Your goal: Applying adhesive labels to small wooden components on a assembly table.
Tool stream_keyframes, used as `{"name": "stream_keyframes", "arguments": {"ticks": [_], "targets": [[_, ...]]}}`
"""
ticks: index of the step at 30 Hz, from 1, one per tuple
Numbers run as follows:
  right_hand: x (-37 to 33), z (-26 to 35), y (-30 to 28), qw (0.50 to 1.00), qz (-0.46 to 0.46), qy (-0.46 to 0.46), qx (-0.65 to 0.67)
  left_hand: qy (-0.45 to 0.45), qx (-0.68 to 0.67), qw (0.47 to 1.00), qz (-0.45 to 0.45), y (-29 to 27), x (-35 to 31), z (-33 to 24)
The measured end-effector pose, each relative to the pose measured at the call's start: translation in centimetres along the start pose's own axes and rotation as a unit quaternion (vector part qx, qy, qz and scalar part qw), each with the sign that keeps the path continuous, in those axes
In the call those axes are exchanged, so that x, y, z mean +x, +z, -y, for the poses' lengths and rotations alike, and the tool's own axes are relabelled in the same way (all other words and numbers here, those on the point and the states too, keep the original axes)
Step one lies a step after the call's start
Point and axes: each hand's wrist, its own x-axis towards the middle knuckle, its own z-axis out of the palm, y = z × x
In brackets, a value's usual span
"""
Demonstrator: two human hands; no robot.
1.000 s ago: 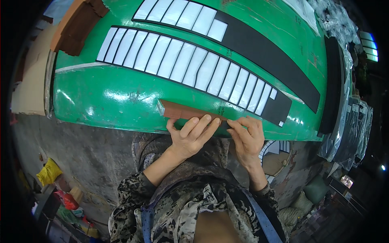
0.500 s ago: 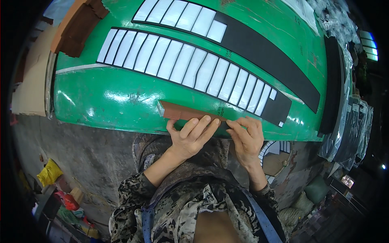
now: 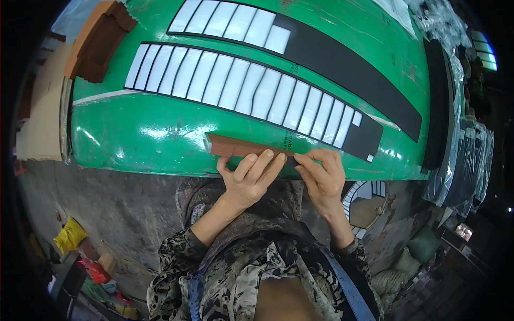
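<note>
Low in the frame's centre, at the green table's [image 3: 134, 134] near edge, both hands [image 3: 249, 179] [image 3: 321, 176] pinch a long, thin brown strip [image 3: 241, 147], seemingly light and stiff, best gripped by its edges.

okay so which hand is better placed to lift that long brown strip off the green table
Left, probably. The left hand already lies along the brown strip with fingers over its edge. The right hand pinches only near its right end on the green table.
</note>
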Motion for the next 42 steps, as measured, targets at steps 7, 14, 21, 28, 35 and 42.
{"name": "stream_keyframes", "arguments": {"ticks": [7,14,21,28,35,42], "targets": [[-2.4,-1.0,-0.1,0.988,-0.04,0.124,0.08,0.008,0.016,1.0,0.011,-0.1,0.3,0.0],[-2.5,0.6,2.4,0.877,-0.091,0.3,0.363,0.061,0.035,0.997,0.017,-0.7,1.1,0.4],[-2.3,0.9,4.4,0.826,-0.152,0.286,0.461,0.074,0.012,0.997,0.009,-0.2,0.9,0.3],[-2.2,0.5,3.2,0.707,-0.091,0.369,0.596,0.05,0.027,0.996,0.069,-1.7,2.0,-0.5],[-1.7,1.1,4.3,0.78,-0.116,0.325,0.522,0.063,0.031,0.996,0.061,-1.4,2.1,-0.5],[-0.6,-6.9,-2.6,0.972,-0.186,0.102,-0.105,0.074,0.039,0.993,0.083,-2.2,2.1,0.1]]}}
